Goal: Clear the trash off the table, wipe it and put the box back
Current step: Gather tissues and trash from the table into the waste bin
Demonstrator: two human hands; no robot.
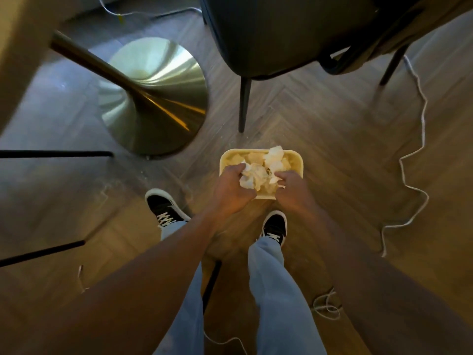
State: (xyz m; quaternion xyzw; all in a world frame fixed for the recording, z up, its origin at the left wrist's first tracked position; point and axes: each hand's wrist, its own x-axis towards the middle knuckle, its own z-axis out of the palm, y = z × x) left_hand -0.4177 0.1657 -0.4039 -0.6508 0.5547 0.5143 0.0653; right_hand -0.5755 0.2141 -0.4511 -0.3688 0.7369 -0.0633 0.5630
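A small cream bin (297, 160) stands on the wooden floor in front of my feet, filled with crumpled white paper trash (275, 156). My left hand (231, 189) is over the bin's near left side, closed on a wad of crumpled white paper (252, 175). My right hand (291, 189) is at the bin's near right side, fingers curled onto more crumpled paper (275, 178). The near rim of the bin is hidden by both hands. The table top is only a blurred edge (15, 60) at the upper left.
The table's brass pedestal base (153, 98) stands to the left of the bin. A dark chair (281, 34) with black legs is behind it. Thin black legs (56, 153) cross the left side. A white cord (414, 175) snakes along the floor at right.
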